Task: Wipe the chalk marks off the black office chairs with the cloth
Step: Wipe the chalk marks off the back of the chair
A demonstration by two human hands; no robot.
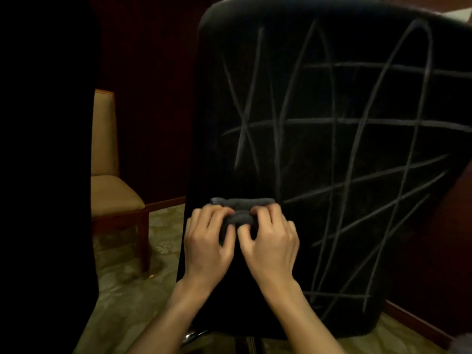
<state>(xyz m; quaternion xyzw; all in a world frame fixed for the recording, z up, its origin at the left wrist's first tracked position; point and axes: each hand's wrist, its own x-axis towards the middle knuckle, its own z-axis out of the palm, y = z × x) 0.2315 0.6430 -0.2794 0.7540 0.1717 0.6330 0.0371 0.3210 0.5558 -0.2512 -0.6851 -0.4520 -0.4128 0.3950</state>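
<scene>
A person's left hand (208,241) and right hand (268,238) meet at the lower back of a black office chair (255,72), curled fingers (217,213) of both pinching a folded grey cloth (242,208) between them. White chalk marks (357,149) crisscross the backrest above and right of the fingers. A tan chair (109,190) stands to their left.

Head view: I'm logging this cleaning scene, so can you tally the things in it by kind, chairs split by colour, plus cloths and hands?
Black office chairs: 1, the chalk-marked backrest
Tan wooden chairs: 1
Grey cloths: 1, held against the backrest
Hands: 2, the left hand and the right hand, both gripping the cloth
Total: 5
</scene>
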